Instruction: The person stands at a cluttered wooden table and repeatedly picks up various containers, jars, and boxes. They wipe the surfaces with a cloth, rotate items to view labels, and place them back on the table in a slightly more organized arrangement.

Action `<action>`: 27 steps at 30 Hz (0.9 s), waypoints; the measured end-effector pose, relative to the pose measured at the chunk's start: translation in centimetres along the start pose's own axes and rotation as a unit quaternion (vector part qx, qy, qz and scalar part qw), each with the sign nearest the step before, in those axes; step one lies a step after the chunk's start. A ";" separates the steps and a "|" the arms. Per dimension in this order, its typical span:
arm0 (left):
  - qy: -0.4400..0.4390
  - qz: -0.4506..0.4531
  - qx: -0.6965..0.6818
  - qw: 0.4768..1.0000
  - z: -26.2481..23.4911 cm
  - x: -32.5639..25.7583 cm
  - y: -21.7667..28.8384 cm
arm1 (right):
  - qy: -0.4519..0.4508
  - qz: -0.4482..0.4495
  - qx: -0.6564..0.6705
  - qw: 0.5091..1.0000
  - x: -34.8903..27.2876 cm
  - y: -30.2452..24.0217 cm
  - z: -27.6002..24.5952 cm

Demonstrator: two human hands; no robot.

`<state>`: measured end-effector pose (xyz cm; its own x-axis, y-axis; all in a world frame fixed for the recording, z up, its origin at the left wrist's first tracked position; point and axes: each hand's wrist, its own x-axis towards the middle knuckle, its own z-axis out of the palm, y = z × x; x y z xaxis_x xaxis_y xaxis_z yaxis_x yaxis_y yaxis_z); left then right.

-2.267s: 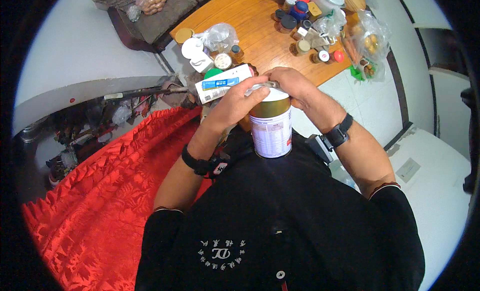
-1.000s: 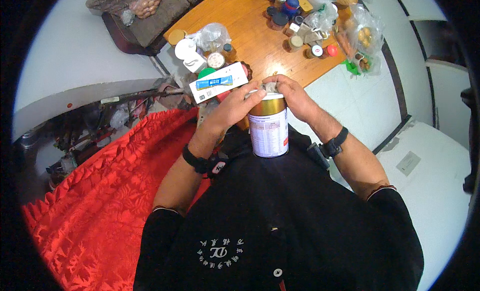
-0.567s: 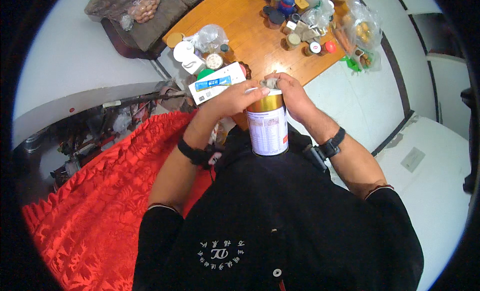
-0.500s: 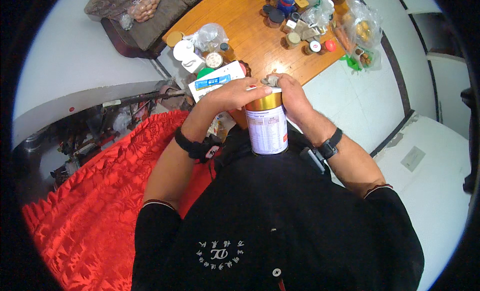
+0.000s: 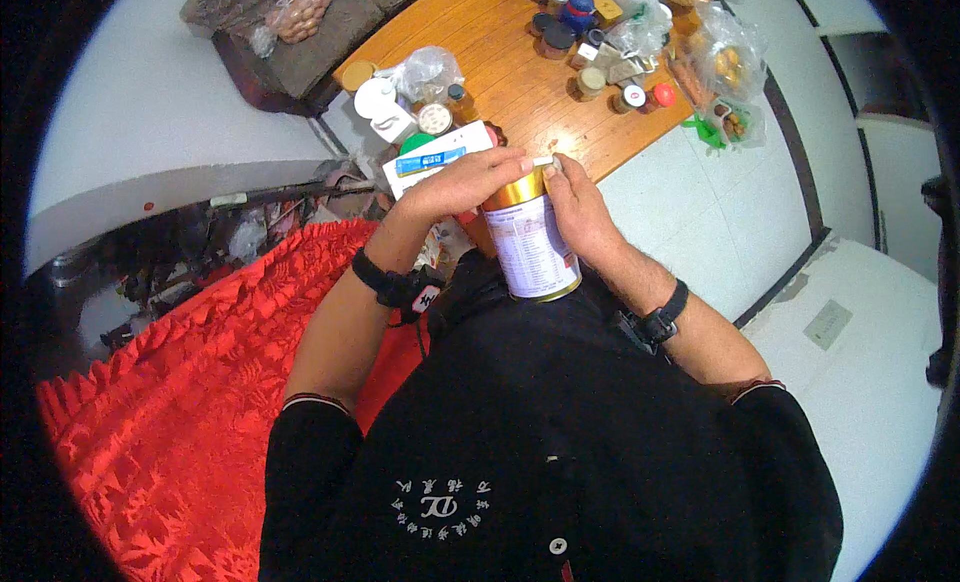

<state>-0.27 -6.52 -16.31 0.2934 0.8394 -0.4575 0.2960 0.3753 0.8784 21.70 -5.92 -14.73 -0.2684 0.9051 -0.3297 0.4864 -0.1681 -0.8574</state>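
A tall tin [image 5: 532, 247] with a gold band, a pale printed label and a white lid [image 5: 543, 162] stands slightly tilted against my lap. My left hand [image 5: 475, 182] reaches across its top from the left, its fingers gripping the lid's edge. From the other side, my right hand [image 5: 580, 207] lies along the upper wall, with thumb and fingers closed at the rim. A small greyish wad, perhaps a cloth, [image 5: 556, 165] shows at the right fingertips; most of it is hidden.
On the wooden table [image 5: 480, 57] ahead stand several jars [image 5: 590, 81] and plastic bags [image 5: 728, 57]. Left of the tin are a white box [image 5: 480, 137], a blue packet [image 5: 430, 162] and several containers. A red cloth [image 5: 210, 402] spreads at the left; a dark sofa [image 5: 275, 67] stands far left.
The tin has tilted, its top going left. My right hand has turned inward over the rim, and the greyish wad shows less than before. My left hand stays on the lid.
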 end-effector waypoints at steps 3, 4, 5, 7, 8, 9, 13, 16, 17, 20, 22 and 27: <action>0.004 -0.060 -0.077 0.995 -1.0 -0.4 -0.9 | -0.070 -0.113 -0.057 0.989 -0.6 -2.7 -0.9; 0.021 -0.049 -0.089 0.995 -1.2 -0.6 -1.0 | -0.086 -0.142 -0.054 0.985 -0.9 -3.5 -0.6; 0.037 -0.036 -0.102 0.993 -1.4 -0.7 -1.2 | -0.066 -0.186 -0.125 0.972 -1.3 -4.4 0.1; 0.071 -0.069 -0.201 0.975 -1.8 -1.3 -1.2 | -0.065 -0.250 -0.228 0.939 -1.5 -5.7 1.0; 0.088 -0.077 -0.242 0.963 -2.1 -1.6 -1.1 | -0.062 -0.316 -0.256 0.912 -1.4 -6.1 1.0; 0.103 -0.080 -0.286 0.949 -2.4 -1.8 -0.9 | -0.072 -0.353 -0.295 0.885 -1.3 -6.4 1.0; 0.157 -0.012 -0.347 0.925 -4.9 -2.7 0.2 | -0.124 -0.473 -0.397 0.777 -0.7 -7.4 0.7; 0.194 0.001 -0.359 0.913 -7.0 -3.7 1.1 | -0.054 -0.459 -0.353 0.813 1.0 -8.1 0.0; 0.200 0.007 -0.362 0.910 -7.7 -4.1 1.3 | -0.031 -0.450 -0.329 0.830 1.6 -8.3 -0.2; 0.218 0.008 -0.316 0.923 -8.8 -4.4 1.9 | 0.010 -0.417 -0.315 0.852 2.4 -8.5 -0.8; 0.244 0.012 -0.306 0.920 -8.6 -3.9 2.0 | 0.028 -0.405 -0.295 0.865 2.8 -8.3 -0.6; 0.210 -0.033 -0.314 0.925 -7.7 -3.0 2.1 | 0.044 -0.287 -0.096 0.952 5.1 -6.4 -0.9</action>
<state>-7.54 -5.20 -12.04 -0.1241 0.8360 -0.5345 -0.3244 0.4749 0.8181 17.97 0.15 -10.56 -0.4689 0.8573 0.2125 0.4270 0.4307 -0.7951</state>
